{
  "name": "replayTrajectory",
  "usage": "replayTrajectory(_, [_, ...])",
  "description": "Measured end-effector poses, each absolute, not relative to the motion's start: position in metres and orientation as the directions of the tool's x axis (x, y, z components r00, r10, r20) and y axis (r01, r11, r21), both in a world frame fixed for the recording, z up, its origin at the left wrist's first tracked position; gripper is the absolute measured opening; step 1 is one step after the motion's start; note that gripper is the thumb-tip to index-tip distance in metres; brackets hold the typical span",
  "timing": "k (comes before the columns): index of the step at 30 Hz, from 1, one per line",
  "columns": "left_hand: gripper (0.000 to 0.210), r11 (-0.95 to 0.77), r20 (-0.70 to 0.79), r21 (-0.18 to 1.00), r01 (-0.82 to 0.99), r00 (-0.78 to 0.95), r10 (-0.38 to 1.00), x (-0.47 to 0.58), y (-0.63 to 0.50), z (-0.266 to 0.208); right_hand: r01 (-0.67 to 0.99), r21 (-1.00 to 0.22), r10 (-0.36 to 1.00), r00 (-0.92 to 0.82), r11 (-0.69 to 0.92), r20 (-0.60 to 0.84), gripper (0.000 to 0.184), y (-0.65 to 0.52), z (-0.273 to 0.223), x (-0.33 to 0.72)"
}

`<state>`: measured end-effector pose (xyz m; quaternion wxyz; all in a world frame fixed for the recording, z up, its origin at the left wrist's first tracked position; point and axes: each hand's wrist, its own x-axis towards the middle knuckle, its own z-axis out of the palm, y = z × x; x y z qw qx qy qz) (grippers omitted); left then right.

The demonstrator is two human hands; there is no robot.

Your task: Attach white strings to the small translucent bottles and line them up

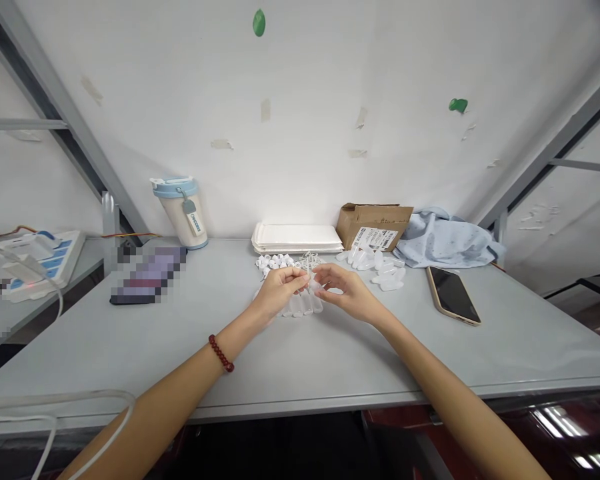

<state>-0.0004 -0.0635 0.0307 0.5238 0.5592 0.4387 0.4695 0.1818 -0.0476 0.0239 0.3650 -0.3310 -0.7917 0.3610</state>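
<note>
Near the middle of the table my hands meet, fingertips almost together. My left hand (pixel 279 290) is closed in a pinch at a thin white stick-like piece (pixel 308 265), which stands upright between thumb and forefinger. My right hand (pixel 349 291) curls its fingers around a small translucent bottle (pixel 313 285), partly hidden by the fingers. Below the hands lies a row of translucent bottles (pixel 300 305), side by side on the table. Just behind are several white caps (pixel 275 262) and a heap of thin, pale pieces (pixel 310 257). More clear bottles (pixel 380 265) lie loose to the right.
White trays (pixel 297 235) are stacked against the wall beside a cardboard box (pixel 373 227) and a light blue cloth (pixel 445 239). A phone (pixel 455 295) lies right; a cup (pixel 183 213) and a blurred purple object (pixel 150 275) are left. A white cable (pixel 95 398) crosses the front left.
</note>
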Motion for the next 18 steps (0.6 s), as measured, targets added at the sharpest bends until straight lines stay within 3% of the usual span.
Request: replayTrajectory(18, [0.021,-0.103,0.086,0.99,0.098,0.158,0.984,0.0026,-0.0642,0.028,0.288,-0.796,0.791,-0.504,0.533,0.347,0.023,-0.048,0.027,0.1807])
